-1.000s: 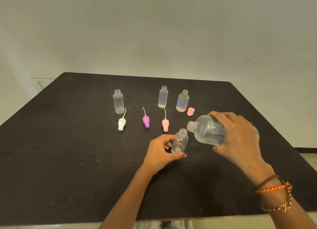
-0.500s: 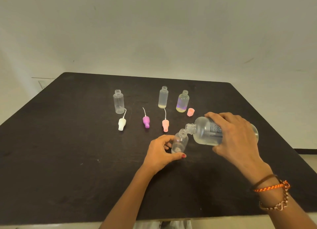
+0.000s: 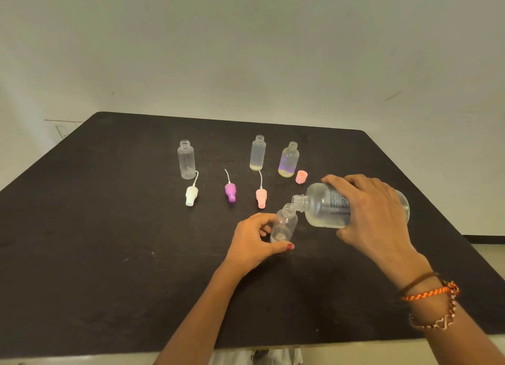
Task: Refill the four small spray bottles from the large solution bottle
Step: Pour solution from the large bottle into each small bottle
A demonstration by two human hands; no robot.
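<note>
Spillage is the risk: large solution bottle (image 3: 352, 205), tipped near level in the right hand (image 3: 374, 209), puts a wide mouth at a narrow neck. Left hand (image 3: 252, 237) pinches the small spray bottle (image 3: 284, 224) upright on the matte black table (image 3: 109, 241). Clear, rounded, slick plastic; a wobble floods it.
</note>
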